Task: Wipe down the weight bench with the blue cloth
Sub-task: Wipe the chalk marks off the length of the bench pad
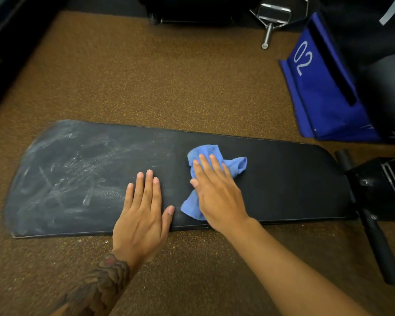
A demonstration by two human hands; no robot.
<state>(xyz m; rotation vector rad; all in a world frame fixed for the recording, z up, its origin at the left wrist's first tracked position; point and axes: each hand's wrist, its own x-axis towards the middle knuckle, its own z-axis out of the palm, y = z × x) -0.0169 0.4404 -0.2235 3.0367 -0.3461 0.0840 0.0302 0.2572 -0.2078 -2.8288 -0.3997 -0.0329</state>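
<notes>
Blue cloth (217,179) lies bunched under the flat, open right hand (214,192) on the bench (283,179).

Warm, moderate indoor light falls fairly evenly from above, giving the speckled floor (146,83) a brownish-orange cast. Shadows are soft and short: a faint one hugs the left hand (144,215) and another sits under the right hand (217,192) where it meets the cloth (214,156). The bench (283,179) shows a dull sheen with pale chalky smears at its left end, but no hard glare. The top edge and right corner sink into near black. Wide-angle distortion bows the bench outline and stretches the forearms at the bottom. The far left edge is smeared with blur; the centre stays reasonably sharp, slightly soft overall.
</notes>
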